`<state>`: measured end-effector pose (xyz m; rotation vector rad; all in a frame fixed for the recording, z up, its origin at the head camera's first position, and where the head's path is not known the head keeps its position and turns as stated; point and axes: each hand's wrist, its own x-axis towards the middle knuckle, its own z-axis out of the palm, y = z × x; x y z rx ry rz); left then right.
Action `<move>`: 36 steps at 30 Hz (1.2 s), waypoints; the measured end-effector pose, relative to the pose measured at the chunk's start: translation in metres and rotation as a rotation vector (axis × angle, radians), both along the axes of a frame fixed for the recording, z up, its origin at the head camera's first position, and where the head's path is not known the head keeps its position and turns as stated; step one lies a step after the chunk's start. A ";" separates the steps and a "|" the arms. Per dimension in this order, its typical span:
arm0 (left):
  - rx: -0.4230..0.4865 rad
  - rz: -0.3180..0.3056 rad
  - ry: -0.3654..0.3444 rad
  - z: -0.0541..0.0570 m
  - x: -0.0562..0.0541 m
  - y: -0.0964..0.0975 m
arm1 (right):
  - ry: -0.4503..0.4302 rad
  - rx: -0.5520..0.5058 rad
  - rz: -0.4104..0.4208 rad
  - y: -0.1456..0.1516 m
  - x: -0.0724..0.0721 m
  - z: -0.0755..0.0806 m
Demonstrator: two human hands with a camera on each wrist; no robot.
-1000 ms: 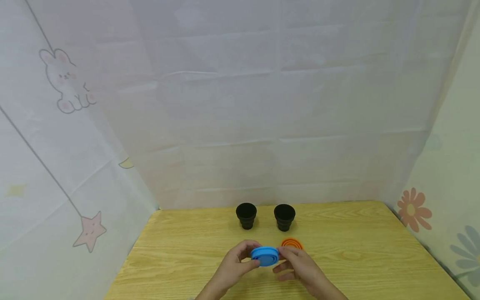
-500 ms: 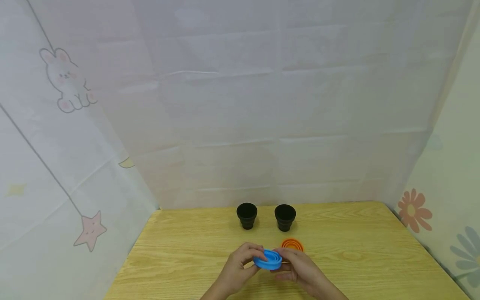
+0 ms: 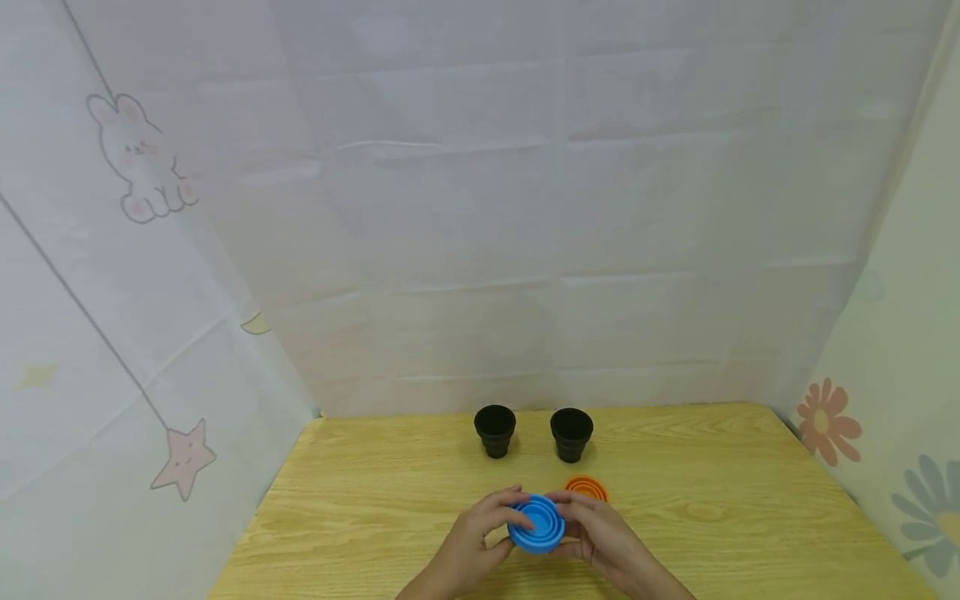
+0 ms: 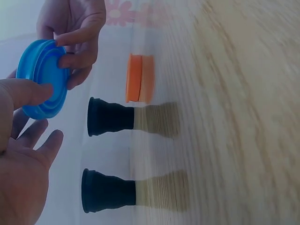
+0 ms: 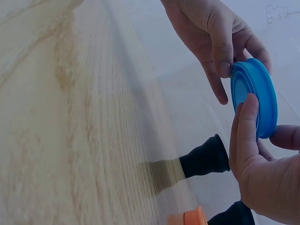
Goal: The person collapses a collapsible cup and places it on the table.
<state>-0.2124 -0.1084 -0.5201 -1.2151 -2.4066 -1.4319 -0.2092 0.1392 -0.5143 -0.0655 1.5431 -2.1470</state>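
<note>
A blue collapsible cup (image 3: 538, 525), folded flat into a ringed disc, is held above the table between both hands. My left hand (image 3: 474, 535) grips its left side, a finger reaching over the rings. On the opposite side my right hand (image 3: 600, 540) pinches the rim; in the right wrist view its fingers (image 5: 247, 126) lie against one face. Just beyond the right hand lies an orange collapsible cup (image 3: 587, 488), also flattened and partly hidden in the head view.
Two black expanded cups (image 3: 495, 432) stand upright side by side toward the back of the wooden table (image 3: 360, 500). A pale printed cloth (image 3: 450, 250) hangs behind the table's back edge and along both sides.
The blue cup has been tilted so its ringed face now points up toward the head camera. Both hands have shifted slightly with it. The black and orange cups have stayed put.
</note>
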 end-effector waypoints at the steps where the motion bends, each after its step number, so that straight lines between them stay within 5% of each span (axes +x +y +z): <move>1: 0.000 0.003 0.006 0.000 0.000 -0.001 | 0.001 -0.001 -0.003 0.000 0.000 0.000; 4: 0.011 0.020 -0.007 0.000 -0.001 -0.005 | 0.007 0.004 -0.015 -0.001 -0.001 0.002; 6: 0.044 0.029 -0.093 0.000 -0.001 -0.008 | 0.019 0.014 -0.025 -0.002 -0.001 0.003; 14: 0.289 0.091 -0.662 0.006 -0.006 -0.010 | 0.060 0.072 -0.072 -0.008 -0.004 0.002; 19: 0.367 0.131 -0.873 0.009 -0.008 -0.009 | 0.074 0.082 -0.078 -0.014 -0.011 -0.001; 26: 0.438 0.135 -0.953 0.010 -0.011 -0.010 | 0.069 0.067 -0.089 -0.021 -0.018 -0.003; 36: 0.442 0.160 -0.970 0.002 -0.017 -0.013 | 0.047 0.108 -0.120 -0.029 -0.026 -0.013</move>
